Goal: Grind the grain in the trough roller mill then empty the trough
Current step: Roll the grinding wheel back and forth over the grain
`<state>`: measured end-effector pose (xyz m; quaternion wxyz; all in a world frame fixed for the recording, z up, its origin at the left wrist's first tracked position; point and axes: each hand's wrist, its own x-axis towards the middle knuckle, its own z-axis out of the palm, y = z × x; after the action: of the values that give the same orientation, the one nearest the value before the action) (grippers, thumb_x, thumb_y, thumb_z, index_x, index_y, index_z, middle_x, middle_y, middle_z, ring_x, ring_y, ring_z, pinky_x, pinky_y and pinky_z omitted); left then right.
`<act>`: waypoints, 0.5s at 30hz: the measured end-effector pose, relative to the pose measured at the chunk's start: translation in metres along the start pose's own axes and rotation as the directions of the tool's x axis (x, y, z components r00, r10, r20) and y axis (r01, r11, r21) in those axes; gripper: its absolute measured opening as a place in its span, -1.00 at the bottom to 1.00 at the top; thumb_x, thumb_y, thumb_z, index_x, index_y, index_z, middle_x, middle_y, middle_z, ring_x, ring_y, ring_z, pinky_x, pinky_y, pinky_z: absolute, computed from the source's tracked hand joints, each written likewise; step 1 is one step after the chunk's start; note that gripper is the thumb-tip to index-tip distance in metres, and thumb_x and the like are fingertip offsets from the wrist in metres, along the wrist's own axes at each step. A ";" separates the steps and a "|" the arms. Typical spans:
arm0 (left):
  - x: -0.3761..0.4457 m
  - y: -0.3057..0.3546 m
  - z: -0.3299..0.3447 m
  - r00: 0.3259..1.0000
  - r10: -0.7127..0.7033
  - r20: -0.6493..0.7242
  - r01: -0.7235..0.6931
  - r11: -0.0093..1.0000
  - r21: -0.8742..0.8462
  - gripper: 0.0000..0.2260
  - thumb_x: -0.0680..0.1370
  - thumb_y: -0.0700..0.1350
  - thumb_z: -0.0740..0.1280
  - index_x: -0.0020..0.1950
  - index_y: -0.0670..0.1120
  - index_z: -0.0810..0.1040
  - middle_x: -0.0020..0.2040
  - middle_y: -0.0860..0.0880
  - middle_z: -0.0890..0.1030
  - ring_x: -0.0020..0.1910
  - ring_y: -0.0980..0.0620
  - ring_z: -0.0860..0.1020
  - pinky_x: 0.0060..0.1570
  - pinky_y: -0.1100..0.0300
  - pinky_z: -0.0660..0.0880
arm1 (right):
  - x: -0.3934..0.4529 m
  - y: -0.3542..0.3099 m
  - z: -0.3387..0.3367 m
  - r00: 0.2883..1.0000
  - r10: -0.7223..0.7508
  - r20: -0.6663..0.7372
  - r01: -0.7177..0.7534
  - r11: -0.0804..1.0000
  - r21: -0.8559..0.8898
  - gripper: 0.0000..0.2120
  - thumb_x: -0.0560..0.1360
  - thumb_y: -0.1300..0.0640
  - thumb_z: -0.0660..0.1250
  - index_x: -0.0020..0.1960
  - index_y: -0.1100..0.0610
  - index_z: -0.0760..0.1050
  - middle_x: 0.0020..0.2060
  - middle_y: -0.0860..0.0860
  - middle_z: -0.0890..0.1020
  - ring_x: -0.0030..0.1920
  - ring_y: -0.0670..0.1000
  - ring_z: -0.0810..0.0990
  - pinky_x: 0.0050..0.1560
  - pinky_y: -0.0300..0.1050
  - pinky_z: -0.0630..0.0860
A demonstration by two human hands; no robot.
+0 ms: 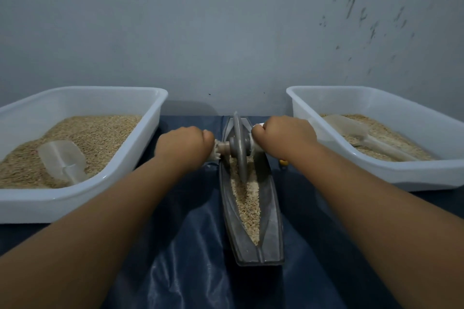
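The trough [272,211], a long dark boat-shaped mill, lies lengthwise away from the person on a dark blue sheet [190,246], so that the grinding wheel [239,150] can travel along its groove; the wheel stands upright toward the far end, its rim sunk in the grain [247,198] that fills the channel nearer the person. A white tub [82,193] of grain sits on the left and another tub [376,175] on the right, each just beside the trough and each with a clear scoop [62,158] lying in it, the right scoop [351,130] resting on a thinner layer; probably one feeds the mill and one receives from it, though which is which cannot be told. The left hand [182,144] is curled in a fist round the axle handle [222,149] on its side; the right hand [283,137] grips the opposite end likewise, both arms stretched forward, a hold that presses evenly on the wheel. The grain looks mostly whole, so grinding seems under way and emptying not yet begun.
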<state>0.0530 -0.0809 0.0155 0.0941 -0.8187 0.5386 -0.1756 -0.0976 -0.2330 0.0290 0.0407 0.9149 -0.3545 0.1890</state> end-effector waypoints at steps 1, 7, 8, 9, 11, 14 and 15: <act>-0.008 0.001 -0.002 1.000 0.010 0.002 -0.010 1.000 -0.001 -0.77 0.49 -0.10 0.36 0.04 -0.13 0.38 -0.06 -0.12 0.51 -0.18 -0.11 0.49 -0.15 -0.02 0.55 | -0.006 -0.001 -0.003 1.000 -0.020 0.015 0.021 1.000 -0.015 -0.57 0.49 -0.12 -0.06 -0.38 0.07 0.38 -0.44 0.03 0.43 -0.42 0.02 0.38 -0.40 -0.13 0.21; -0.071 0.011 -0.020 0.988 0.148 -0.035 -0.145 0.987 0.074 -0.68 0.47 -0.10 0.28 -0.10 -0.07 0.09 -0.29 -0.01 0.28 -0.32 -0.04 0.38 -0.39 0.12 0.40 | -0.066 0.007 -0.035 0.949 -0.196 0.246 0.215 0.975 -0.053 -0.67 0.44 -0.09 -0.13 -0.27 0.08 0.29 -0.35 -0.01 0.37 -0.38 -0.01 0.32 -0.40 -0.15 0.15; -0.077 0.012 -0.024 0.984 0.169 -0.047 -0.165 0.983 0.086 -0.63 0.46 -0.10 0.27 -0.13 -0.06 0.01 -0.32 -0.01 0.22 -0.35 -0.03 0.34 -0.42 0.14 0.33 | -0.072 0.012 -0.040 0.928 -0.241 0.285 0.266 0.963 -0.052 -0.79 0.43 -0.02 -0.07 -0.23 0.08 0.23 -0.34 0.00 0.34 -0.39 0.02 0.31 -0.40 -0.16 0.18; -0.080 0.011 -0.027 0.981 0.188 -0.057 -0.182 0.978 0.100 -0.60 0.45 -0.11 0.28 -0.13 -0.07 -0.02 -0.33 -0.01 0.19 -0.36 -0.03 0.33 -0.42 0.14 0.30 | -0.077 0.013 -0.045 0.919 -0.256 0.300 0.271 0.963 -0.009 -0.90 0.45 0.07 0.02 -0.20 0.08 0.16 -0.34 0.02 0.32 -0.39 0.03 0.30 -0.40 -0.15 0.21; -0.080 0.013 -0.029 0.979 0.194 -0.067 -0.185 0.975 0.120 -0.64 0.43 -0.15 0.28 -0.11 -0.09 0.05 -0.33 -0.03 0.22 -0.35 -0.04 0.36 -0.39 0.14 0.34 | -0.080 0.014 -0.046 0.940 -0.175 0.294 0.172 0.984 0.037 -0.77 0.47 0.22 0.16 -0.17 0.07 0.08 -0.33 0.02 0.28 -0.35 0.07 0.34 -0.39 -0.13 0.28; -0.061 0.014 -0.023 0.987 0.135 -0.082 -0.121 0.980 0.156 -0.79 0.48 -0.17 0.26 -0.01 -0.11 0.24 -0.27 -0.04 0.29 -0.30 -0.08 0.40 -0.36 0.15 0.32 | -0.066 0.011 -0.028 0.963 -0.036 0.268 0.013 0.996 0.088 -0.82 0.54 0.10 0.16 -0.11 0.16 0.19 -0.31 0.01 0.35 -0.25 0.12 0.46 -0.32 -0.10 0.34; -0.050 0.014 -0.020 0.989 0.117 -0.095 -0.101 0.982 0.157 -0.82 0.49 -0.17 0.25 0.03 -0.12 0.29 -0.24 -0.05 0.31 -0.29 -0.09 0.40 -0.35 0.14 0.31 | -0.055 0.010 -0.023 0.973 0.008 0.230 -0.027 0.996 0.079 -0.76 0.56 0.00 0.09 -0.17 0.15 0.29 -0.32 0.00 0.41 -0.26 0.08 0.48 -0.28 -0.08 0.35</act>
<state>0.0156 -0.0399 0.0197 0.1376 -0.7682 0.5719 -0.2528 -0.1490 -0.2011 0.0287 -0.0396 0.9284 -0.3567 0.0969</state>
